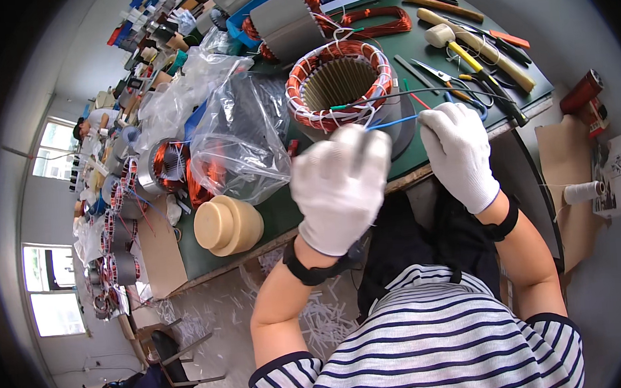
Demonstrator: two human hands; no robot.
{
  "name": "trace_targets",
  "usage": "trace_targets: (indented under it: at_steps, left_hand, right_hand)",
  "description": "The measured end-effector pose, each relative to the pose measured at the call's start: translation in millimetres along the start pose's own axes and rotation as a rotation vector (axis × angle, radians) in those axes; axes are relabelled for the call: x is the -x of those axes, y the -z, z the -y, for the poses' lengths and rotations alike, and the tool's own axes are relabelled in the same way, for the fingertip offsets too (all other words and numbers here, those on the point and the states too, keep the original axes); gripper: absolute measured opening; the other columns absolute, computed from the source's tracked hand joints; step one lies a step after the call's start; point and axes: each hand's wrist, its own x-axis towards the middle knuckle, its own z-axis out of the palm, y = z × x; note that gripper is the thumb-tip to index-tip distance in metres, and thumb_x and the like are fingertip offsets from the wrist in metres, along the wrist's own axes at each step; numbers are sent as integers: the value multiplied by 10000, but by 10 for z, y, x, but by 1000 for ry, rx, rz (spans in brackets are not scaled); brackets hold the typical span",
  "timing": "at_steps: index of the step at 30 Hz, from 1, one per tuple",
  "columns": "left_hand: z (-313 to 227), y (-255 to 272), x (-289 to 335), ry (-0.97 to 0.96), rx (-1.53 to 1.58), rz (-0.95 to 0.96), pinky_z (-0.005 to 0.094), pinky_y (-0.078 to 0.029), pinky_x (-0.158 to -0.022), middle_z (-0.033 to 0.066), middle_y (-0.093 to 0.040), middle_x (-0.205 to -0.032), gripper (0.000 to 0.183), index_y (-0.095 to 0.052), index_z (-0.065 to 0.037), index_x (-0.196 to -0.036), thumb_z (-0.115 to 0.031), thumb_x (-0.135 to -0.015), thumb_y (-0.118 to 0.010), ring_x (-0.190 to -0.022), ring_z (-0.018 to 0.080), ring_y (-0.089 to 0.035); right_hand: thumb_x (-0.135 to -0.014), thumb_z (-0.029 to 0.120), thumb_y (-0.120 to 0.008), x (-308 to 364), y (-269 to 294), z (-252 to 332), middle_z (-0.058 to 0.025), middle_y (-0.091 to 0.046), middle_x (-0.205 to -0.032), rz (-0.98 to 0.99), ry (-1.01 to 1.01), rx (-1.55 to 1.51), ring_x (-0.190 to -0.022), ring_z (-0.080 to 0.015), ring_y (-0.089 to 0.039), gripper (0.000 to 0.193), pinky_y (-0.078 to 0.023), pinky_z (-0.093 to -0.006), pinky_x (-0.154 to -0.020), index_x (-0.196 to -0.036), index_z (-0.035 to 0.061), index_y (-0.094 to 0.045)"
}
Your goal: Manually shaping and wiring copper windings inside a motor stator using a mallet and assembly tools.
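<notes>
A motor stator (389,115) stands upright at the table's near edge, its ring of copper windings (297,88) laced with white cord. My right hand (461,153), in a white knitted glove, is closed to the right of the stator, with its fingertips pinching a blue wire (397,122). That wire runs left toward my other hand. My left hand (342,188), gloved too, is in front of the stator and smeared by motion, so its fingers cannot be read. A dark lead with a green sleeve (339,107) crosses over the windings.
Right of the stator lie scissors (434,72), a yellow-handled mallet (462,53) and a wooden stick (486,44). Clear plastic bags (239,134) and a cream stepped cylinder (230,224) are on the left. Another stator (286,25) lies behind. Two people are in the background.
</notes>
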Motion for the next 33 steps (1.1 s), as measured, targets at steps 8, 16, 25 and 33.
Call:
trace_targets:
  at_steps: [8, 16, 25, 33]
  left_hand:
    - [43, -285, -258, -297, -104, 267, 323, -399, -633, 11, -503, -782, 96, -605, -121, -812, -166, -729, -588, -740, 180, -518]
    - [192, -256, -679, -30, 245, 416, 382, -504, -719, 59, -643, -903, 93, -676, -98, -856, -151, -781, -663, -824, 264, -610]
    - [510, -396, -767, 749, 1132, 474, 216, -503, -662, 49, -688, -861, 188, -660, 43, -1000, -107, -887, -646, -737, 68, -618]
    - [529, 19, -246, 496, 654, 63, 256, -499, -800, 75, -665, -972, 166, -656, -12, -1020, -57, -861, -640, -879, 136, -630]
  right_hand:
    - [-727, 110, -675, 245, 345, 331, -93, -524, -689, 223, 36, -233, -626, -296, -550, 132, -451, -388, -586, -818, 64, -591]
    - [-780, 129, -683, -160, -84, 55, -119, -608, -938, -232, -196, -78, -867, -321, -587, 195, -476, -393, -781, -942, 30, -637]
    - [-641, 64, -620, -267, -216, 356, -46, -521, -712, -116, 165, -96, -699, -227, -571, 189, -464, -339, -580, -831, 66, -621]
    - [-664, 66, -678, -173, -321, 328, -54, -590, -856, -110, 210, -123, -808, -248, -576, 305, -458, -365, -698, -966, 60, -634]
